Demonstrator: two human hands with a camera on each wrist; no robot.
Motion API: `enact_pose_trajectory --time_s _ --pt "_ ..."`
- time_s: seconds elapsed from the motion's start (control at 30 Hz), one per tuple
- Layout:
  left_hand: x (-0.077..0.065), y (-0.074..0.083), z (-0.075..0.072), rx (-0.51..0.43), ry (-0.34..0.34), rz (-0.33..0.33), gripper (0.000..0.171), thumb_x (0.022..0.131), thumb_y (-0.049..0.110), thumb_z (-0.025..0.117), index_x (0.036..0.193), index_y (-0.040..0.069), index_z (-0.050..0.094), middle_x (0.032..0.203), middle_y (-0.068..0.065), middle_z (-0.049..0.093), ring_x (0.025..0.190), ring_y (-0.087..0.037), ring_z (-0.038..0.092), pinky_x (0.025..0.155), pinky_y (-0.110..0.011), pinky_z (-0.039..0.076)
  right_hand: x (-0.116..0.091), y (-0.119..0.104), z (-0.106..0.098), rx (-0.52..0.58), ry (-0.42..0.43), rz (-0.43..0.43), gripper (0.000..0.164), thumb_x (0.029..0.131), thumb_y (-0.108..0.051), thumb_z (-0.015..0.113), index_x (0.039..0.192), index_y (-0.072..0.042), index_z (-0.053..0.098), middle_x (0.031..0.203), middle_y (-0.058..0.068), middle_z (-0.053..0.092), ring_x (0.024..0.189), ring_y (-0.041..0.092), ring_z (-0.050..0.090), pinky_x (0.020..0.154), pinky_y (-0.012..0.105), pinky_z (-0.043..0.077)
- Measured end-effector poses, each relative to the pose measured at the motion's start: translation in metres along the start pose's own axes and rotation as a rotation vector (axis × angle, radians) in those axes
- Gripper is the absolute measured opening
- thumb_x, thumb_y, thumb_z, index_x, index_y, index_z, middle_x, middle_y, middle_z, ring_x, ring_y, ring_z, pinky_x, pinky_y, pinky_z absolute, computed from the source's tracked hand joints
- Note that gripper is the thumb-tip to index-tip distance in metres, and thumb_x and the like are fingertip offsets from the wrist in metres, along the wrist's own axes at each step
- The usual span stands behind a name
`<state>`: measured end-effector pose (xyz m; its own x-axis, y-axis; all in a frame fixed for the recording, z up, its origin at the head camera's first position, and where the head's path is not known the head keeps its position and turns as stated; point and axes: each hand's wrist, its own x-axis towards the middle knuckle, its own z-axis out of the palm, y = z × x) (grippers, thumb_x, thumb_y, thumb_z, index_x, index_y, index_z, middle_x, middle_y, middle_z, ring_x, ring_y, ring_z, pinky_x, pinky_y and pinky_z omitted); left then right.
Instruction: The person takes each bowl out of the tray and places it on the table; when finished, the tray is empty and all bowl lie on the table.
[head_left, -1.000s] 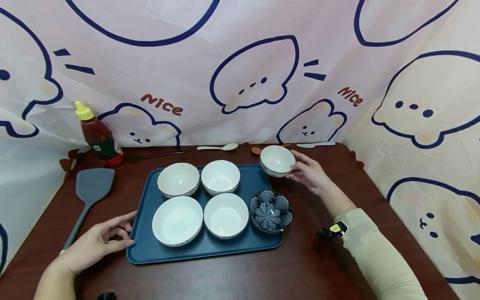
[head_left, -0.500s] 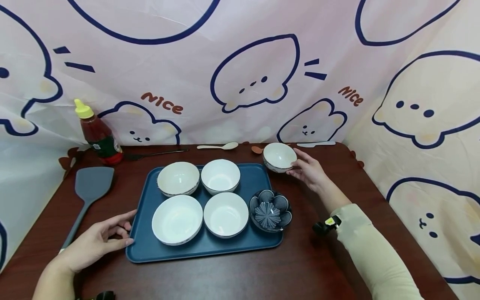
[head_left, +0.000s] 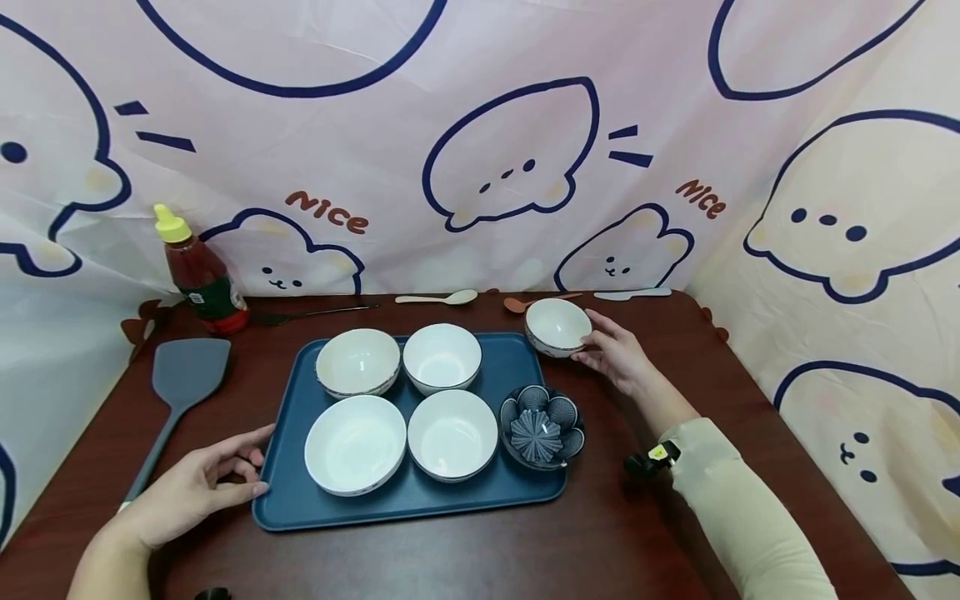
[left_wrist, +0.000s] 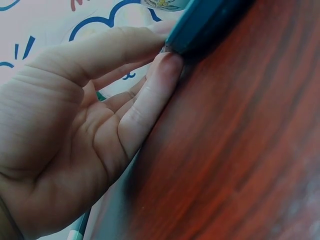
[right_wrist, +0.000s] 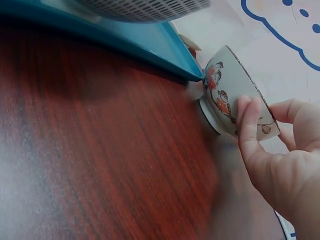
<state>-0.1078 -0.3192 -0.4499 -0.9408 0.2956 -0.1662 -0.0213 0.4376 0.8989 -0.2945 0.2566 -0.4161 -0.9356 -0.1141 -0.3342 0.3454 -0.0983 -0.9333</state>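
Observation:
In the head view my right hand (head_left: 615,354) holds a small white bowl (head_left: 557,325) by its right side, just beyond the tray's far right corner. The right wrist view shows red and brown flower decoration on that bowl (right_wrist: 222,100), thumb and fingers on either side of its rim. Whether its foot touches the table cannot be told. My left hand (head_left: 187,483) grips the left edge of the blue tray (head_left: 517,496); in the left wrist view its fingertips (left_wrist: 169,65) meet the tray's rim. Several white bowls, including the near left one (head_left: 356,444), stand on the tray.
A dark flower-shaped bowl (head_left: 540,427) sits at the tray's right edge. Left lie a grey spatula (head_left: 187,367) and an upright red sauce bottle (head_left: 202,279). Along the back are a fork (head_left: 322,312), a pale spoon (head_left: 442,297), a wooden spoon (head_left: 517,306) and a knife (head_left: 633,294).
The bowl in my right hand has shifted slightly to the right, then come down a little. The left hand and the tray stay in place.

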Motion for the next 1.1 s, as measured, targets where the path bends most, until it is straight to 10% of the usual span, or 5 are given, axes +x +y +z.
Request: enact_pose_trajectory --time_s 0.4,0.73,1.1 --pt "0.001 0.001 -0.002 0.0 -0.001 0.019 0.073 0.093 0.013 0.07 0.152 -0.003 0.031 0.109 -0.012 0.054 0.091 -0.012 0.06 0.072 -0.023 0.054 0.005 0.006 -0.011 -0.004 -0.046 0.0 0.066 0.103 -0.008 0.051 0.16 -0.026 0.023 0.11 0.014 0.052 0.079 0.017 0.073 0.074 0.025 0.058" --pt "0.001 -0.002 0.002 -0.016 0.006 -0.008 0.075 0.092 0.014 0.072 0.153 -0.002 0.031 0.111 -0.014 0.053 0.091 -0.012 0.06 0.073 -0.023 0.054 -0.009 0.006 -0.019 -0.061 -0.053 -0.032 0.064 0.104 -0.015 0.053 0.16 -0.022 0.023 0.151 0.018 0.03 0.09 0.014 0.071 0.084 0.025 0.057" --pt "0.0 -0.002 0.001 -0.03 0.001 -0.041 0.077 0.092 0.016 0.072 0.154 -0.001 0.03 0.113 -0.014 0.052 0.092 -0.011 0.059 0.073 -0.023 0.054 -0.045 0.006 -0.03 -0.181 -0.117 -0.076 0.062 0.102 -0.024 0.059 0.157 -0.022 0.031 0.153 0.024 0.029 0.101 0.016 0.072 0.089 0.027 0.056"
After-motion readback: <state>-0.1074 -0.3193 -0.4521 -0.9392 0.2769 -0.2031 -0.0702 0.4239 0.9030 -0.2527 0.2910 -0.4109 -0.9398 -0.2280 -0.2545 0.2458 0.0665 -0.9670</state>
